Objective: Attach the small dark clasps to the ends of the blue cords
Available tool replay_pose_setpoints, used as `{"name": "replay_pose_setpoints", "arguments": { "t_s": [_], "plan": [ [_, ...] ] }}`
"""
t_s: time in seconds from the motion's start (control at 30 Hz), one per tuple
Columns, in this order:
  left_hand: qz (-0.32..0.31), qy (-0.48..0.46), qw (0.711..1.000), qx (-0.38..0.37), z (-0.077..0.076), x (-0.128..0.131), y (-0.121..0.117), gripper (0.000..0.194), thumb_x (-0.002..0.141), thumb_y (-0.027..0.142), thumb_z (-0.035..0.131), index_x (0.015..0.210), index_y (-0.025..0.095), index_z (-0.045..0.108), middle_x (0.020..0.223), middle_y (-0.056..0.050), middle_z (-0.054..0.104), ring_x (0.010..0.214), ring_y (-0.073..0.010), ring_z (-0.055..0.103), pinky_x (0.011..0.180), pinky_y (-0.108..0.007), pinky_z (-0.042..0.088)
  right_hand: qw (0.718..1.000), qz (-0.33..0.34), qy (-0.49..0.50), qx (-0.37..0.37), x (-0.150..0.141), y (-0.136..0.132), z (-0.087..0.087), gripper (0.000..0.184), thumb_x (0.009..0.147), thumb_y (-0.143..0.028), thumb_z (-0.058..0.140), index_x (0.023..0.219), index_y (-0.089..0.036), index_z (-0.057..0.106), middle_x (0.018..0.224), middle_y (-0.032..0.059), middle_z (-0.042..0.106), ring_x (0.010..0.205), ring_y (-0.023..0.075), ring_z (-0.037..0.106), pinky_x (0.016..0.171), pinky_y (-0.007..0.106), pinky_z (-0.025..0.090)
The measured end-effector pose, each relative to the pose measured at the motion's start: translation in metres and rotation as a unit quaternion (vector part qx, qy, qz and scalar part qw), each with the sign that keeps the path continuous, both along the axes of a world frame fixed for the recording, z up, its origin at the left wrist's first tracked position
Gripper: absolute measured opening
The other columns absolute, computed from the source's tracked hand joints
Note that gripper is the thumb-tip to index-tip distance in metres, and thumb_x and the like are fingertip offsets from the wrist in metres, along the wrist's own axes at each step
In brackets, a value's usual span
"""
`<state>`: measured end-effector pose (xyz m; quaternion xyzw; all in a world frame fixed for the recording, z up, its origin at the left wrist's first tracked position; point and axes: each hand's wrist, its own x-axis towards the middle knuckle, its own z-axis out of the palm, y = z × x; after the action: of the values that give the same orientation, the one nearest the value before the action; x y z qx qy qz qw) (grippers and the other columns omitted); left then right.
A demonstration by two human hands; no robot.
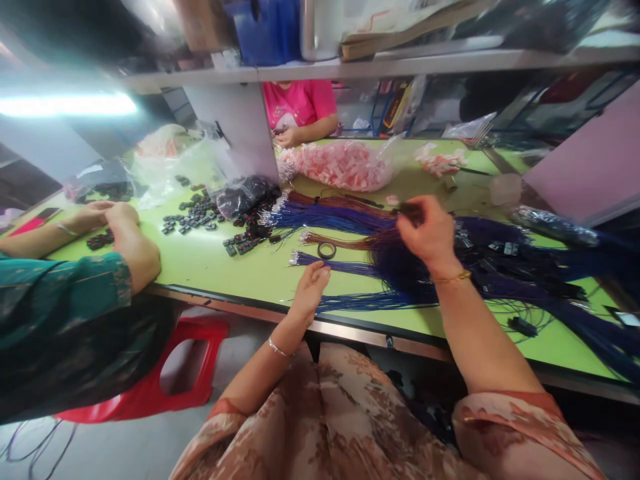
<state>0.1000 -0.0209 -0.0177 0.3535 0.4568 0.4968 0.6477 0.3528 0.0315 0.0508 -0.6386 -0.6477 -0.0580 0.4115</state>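
Observation:
My right hand (431,232) is raised over the wire bundles, slightly blurred, its fingers closed around a small dark piece (412,212) whose kind I cannot make out. Below it spreads a thick heap of dark blue wires (397,263). My left hand (311,288) is near the table's front edge, fingers loosely stretched, with nothing visible in it. Just beyond those fingers lie a black ring-shaped roll (327,250) and a blue wire bundle with white-tipped ends (313,261). Brown wires (340,241) and more blue wires (320,217) lie farther back.
Black connectors (195,212) are scattered left of the wires, beside a black plastic bag (245,195). A clear bag of pink-white parts (345,165) lies behind. One co-worker's hands (117,217) work at left; another person in pink (300,107) sits opposite. A shelf (400,65) crosses overhead.

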Motion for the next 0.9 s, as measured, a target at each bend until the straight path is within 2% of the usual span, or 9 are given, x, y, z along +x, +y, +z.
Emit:
{"name": "replay_pose_setpoints", "arguments": {
  "t_s": [0.1, 0.2, 0.3, 0.37, 0.43, 0.57, 0.67, 0.77, 0.9],
  "plan": [
    [-0.019, 0.030, 0.999, 0.021, -0.002, -0.001, -0.007, 0.047, 0.072, 0.036, 0.073, 0.111, 0.016, 0.058, 0.117, -0.016, 0.064, 0.111, -0.0225, 0.058, 0.103, -0.040, 0.038, 0.989, -0.133, -0.052, -0.030, 0.040, 0.002, -0.011, 0.042, 0.078, -0.030, 0.055, 0.117, -0.017, 0.053, 0.098, 0.0144, 0.063, 0.087, 0.0285, 0.058, 0.074, 0.040, 0.045],
    [-0.017, 0.079, 0.994, 0.073, 0.000, -0.013, -0.007, 0.038, 0.075, 0.032, 0.070, 0.108, 0.016, 0.060, 0.114, -0.015, 0.065, 0.108, -0.0216, 0.060, 0.100, -0.039, 0.041, 0.976, -0.139, -0.129, -0.102, 0.059, -0.001, -0.033, 0.033, 0.082, -0.029, 0.050, 0.109, -0.016, 0.061, 0.106, 0.0176, 0.058, 0.093, 0.0302, 0.055, 0.076, 0.042, 0.044],
    [0.041, 0.205, 0.965, 0.159, 0.008, -0.047, 0.006, 0.026, 0.081, 0.029, 0.061, 0.105, 0.017, 0.063, 0.111, -0.012, 0.066, 0.104, -0.0210, 0.061, 0.096, -0.037, 0.044, 0.971, -0.106, -0.169, -0.130, 0.065, -0.005, -0.047, 0.034, 0.087, -0.031, 0.041, 0.108, -0.016, 0.065, 0.113, 0.0185, 0.056, 0.094, 0.0298, 0.053, 0.077, 0.043, 0.044],
    [0.105, 0.340, 0.916, 0.184, 0.013, -0.082, 0.023, 0.028, 0.084, 0.028, 0.055, 0.109, 0.018, 0.062, 0.115, -0.012, 0.065, 0.105, -0.0230, 0.060, 0.095, -0.039, 0.044, 0.972, -0.089, -0.169, -0.134, 0.066, -0.006, -0.045, 0.037, 0.088, -0.033, 0.041, 0.110, -0.017, 0.065, 0.112, 0.0186, 0.056, 0.094, 0.0300, 0.053, 0.078, 0.044, 0.044],
    [0.155, 0.473, 0.844, 0.199, 0.016, -0.120, 0.044, 0.031, 0.085, 0.022, 0.050, 0.114, 0.017, 0.060, 0.122, -0.013, 0.061, 0.115, -0.0261, 0.053, 0.101, -0.043, 0.039, 0.977, -0.088, -0.154, -0.122, 0.063, -0.010, -0.034, 0.039, 0.087, -0.035, 0.044, 0.115, -0.017, 0.063, 0.112, 0.0190, 0.056, 0.097, 0.0319, 0.052, 0.079, 0.047, 0.043],
    [0.134, 0.654, 0.720, 0.191, 0.012, -0.181, 0.076, 0.046, 0.081, 0.010, 0.044, 0.125, 0.013, 0.054, 0.136, -0.019, 0.051, 0.127, -0.0318, 0.041, 0.107, -0.050, 0.029, 0.990, -0.090, -0.101, -0.032, 0.032, -0.026, -0.007, 0.038, 0.086, -0.032, 0.049, 0.119, -0.016, 0.061, 0.120, 0.0209, 0.053, 0.111, 0.0365, 0.048, 0.088, 0.052, 0.040],
    [0.071, 0.702, 0.684, 0.184, 0.004, -0.199, 0.086, 0.046, 0.079, 0.008, 0.043, 0.123, 0.010, 0.055, 0.133, -0.020, 0.052, 0.118, -0.0336, 0.047, 0.100, -0.049, 0.035, 0.992, 0.099, -0.059, -0.041, -0.017, -0.039, -0.001, 0.025, 0.089, -0.027, 0.047, 0.103, -0.018, 0.066, 0.102, 0.0137, 0.063, 0.100, 0.0268, 0.055, 0.089, 0.041, 0.042],
    [0.064, 0.725, 0.663, 0.176, 0.000, -0.199, 0.083, 0.038, 0.081, 0.012, 0.041, 0.114, 0.012, 0.060, 0.121, -0.019, 0.059, 0.108, -0.0319, 0.052, 0.093, -0.045, 0.038, 0.929, 0.323, -0.066, -0.165, -0.068, -0.047, -0.014, 0.019, 0.088, -0.025, 0.050, 0.092, -0.018, 0.068, 0.089, 0.0076, 0.066, 0.083, 0.0185, 0.058, 0.078, 0.031, 0.044],
    [0.075, 0.748, 0.640, 0.159, 0.004, -0.192, 0.070, 0.029, 0.086, 0.024, 0.041, 0.103, 0.013, 0.063, 0.106, -0.019, 0.061, 0.103, -0.0315, 0.053, 0.089, -0.043, 0.040, 0.867, 0.406, -0.122, -0.263, -0.105, -0.052, -0.033, 0.012, 0.085, -0.022, 0.056, 0.085, -0.017, 0.067, 0.084, 0.0056, 0.065, 0.079, 0.0163, 0.056, 0.072, 0.027, 0.039]
  ]
}}
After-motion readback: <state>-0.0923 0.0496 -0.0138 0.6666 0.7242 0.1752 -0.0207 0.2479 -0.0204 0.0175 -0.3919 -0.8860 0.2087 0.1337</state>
